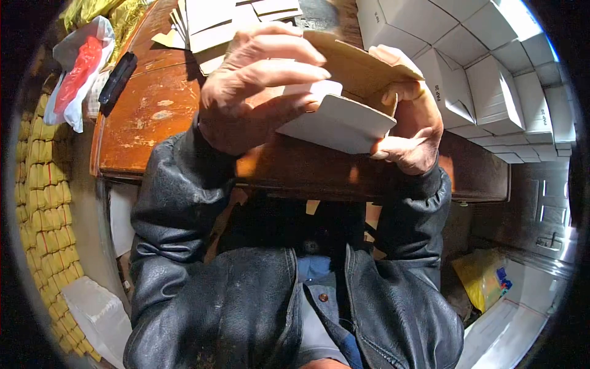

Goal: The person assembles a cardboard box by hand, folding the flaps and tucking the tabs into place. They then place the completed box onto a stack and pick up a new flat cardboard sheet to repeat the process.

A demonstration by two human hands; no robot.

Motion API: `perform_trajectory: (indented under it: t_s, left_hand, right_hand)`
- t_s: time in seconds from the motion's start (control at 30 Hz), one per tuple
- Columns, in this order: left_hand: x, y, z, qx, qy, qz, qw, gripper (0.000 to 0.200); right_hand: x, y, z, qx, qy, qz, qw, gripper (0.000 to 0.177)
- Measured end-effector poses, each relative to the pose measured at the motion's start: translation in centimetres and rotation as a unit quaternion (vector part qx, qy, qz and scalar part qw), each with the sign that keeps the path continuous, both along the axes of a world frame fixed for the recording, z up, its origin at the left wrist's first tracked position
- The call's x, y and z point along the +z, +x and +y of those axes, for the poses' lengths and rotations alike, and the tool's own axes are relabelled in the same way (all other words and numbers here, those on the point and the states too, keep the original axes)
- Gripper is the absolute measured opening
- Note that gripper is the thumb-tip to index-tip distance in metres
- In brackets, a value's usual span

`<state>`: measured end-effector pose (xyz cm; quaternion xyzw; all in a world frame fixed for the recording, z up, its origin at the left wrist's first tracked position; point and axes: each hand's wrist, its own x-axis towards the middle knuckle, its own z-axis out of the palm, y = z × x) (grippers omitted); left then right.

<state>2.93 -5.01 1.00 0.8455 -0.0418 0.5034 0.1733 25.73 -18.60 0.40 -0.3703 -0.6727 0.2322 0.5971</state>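
Above the desk I hold a small cardboard box (341, 126), white outside and plain brown inside, with an open end facing up. My right hand (415, 120) is closed around its right end, thumb low on the front and fingers behind and at the rim. At the left end, my left hand (261, 80) has its fingers bent over the open side. Its thumb and fingertips touch a white flap there. The hand partly hides that end of the box.
White boxes (452, 86) are stacked at the right of the wooden desk (147, 117). Flat cardboard pieces (212, 27) lie at the back. A black object (118, 80) and a plastic bag with red contents (80, 71) sit at the left edge. Yellow bundles (46, 203) line the far left.
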Motion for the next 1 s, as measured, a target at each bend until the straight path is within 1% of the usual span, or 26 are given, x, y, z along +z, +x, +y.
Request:
perform_trajectory:
  t_s: [0.07,0.1,0.13,0.2,0.27,0.33,0.4,0.5,0.57,0.6,0.63,0.73,0.8,0.87,0.9,1.0]
  left_hand:
    - [0.5,-0.1,-0.7,-0.023,-0.043,0.073,0.996,0.034]
    - [0.7,-0.3,-1.0,-0.001,-0.021,0.123,0.992,0.040]
    - [0.7,-0.2,-1.2,-0.030,-0.044,0.143,0.988,0.044]
    - [0.7,-0.2,-2.2,-0.049,-0.171,0.164,0.970,0.056]
    - [0.4,-0.3,-2.2,-0.061,-0.184,0.186,0.963,0.043]
    - [0.3,-0.6,-2.0,-0.057,-0.180,0.212,0.959,0.040]
    - [0.4,-0.9,-1.8,-0.038,-0.158,0.243,0.956,0.044]
    - [1.2,-0.9,-1.0,-0.078,-0.113,0.182,0.974,0.048]
    - [0.8,-0.5,-1.0,-0.085,-0.115,0.135,0.981,0.050]
    - [0.6,-0.2,-1.1,-0.089,-0.116,0.111,0.983,0.051]
    - [1.0,-0.1,-1.4,-0.053,-0.118,0.128,0.983,0.053]
    - [1.4,-0.1,-2.3,-0.094,-0.224,0.124,0.962,0.056]
    - [1.4,-0.6,-1.5,-0.095,-0.189,0.121,0.970,0.050]
    - [1.6,-1.1,-1.2,-0.112,-0.223,0.131,0.959,0.048]
    - [1.7,-1.1,-1.5,-0.130,-0.252,0.101,0.954,0.055]
    - [1.4,-1.4,-1.5,-0.103,-0.247,0.087,0.960,0.061]
  right_hand:
    - [0.3,-0.2,-0.3,-0.008,-0.020,0.006,1.000,0.072]
    - [0.4,-0.2,-0.4,-0.004,-0.022,0.007,1.000,0.073]
    - [0.5,-0.3,-0.4,0.001,-0.025,0.008,1.000,0.074]
    - [0.6,-0.3,-0.3,0.011,-0.027,0.009,1.000,0.075]
    - [0.6,-0.3,-0.3,0.021,-0.028,0.008,0.999,0.077]
    - [1.1,-0.6,-0.5,0.008,-0.048,0.007,0.999,0.077]
    - [1.0,-0.4,-0.5,0.003,-0.032,-0.013,0.999,0.077]
    - [0.4,0.9,0.3,0.008,0.035,-0.068,0.997,0.076]
    - [0.4,1.1,0.5,0.009,0.059,-0.096,0.994,0.075]
    - [0.3,1.1,0.5,0.006,0.055,-0.092,0.994,0.075]
    - [0.2,1.0,0.4,0.004,0.052,-0.088,0.995,0.075]
    - [0.2,1.1,0.5,0.009,0.045,-0.085,0.995,0.075]
    - [0.1,1.1,0.6,0.017,0.045,-0.070,0.996,0.073]
    - [0.1,1.0,0.5,0.023,0.045,-0.041,0.998,0.070]
    - [0.2,0.7,0.5,0.022,0.043,-0.029,0.998,0.069]
    - [0.4,0.3,0.1,0.017,0.026,-0.004,1.000,0.065]
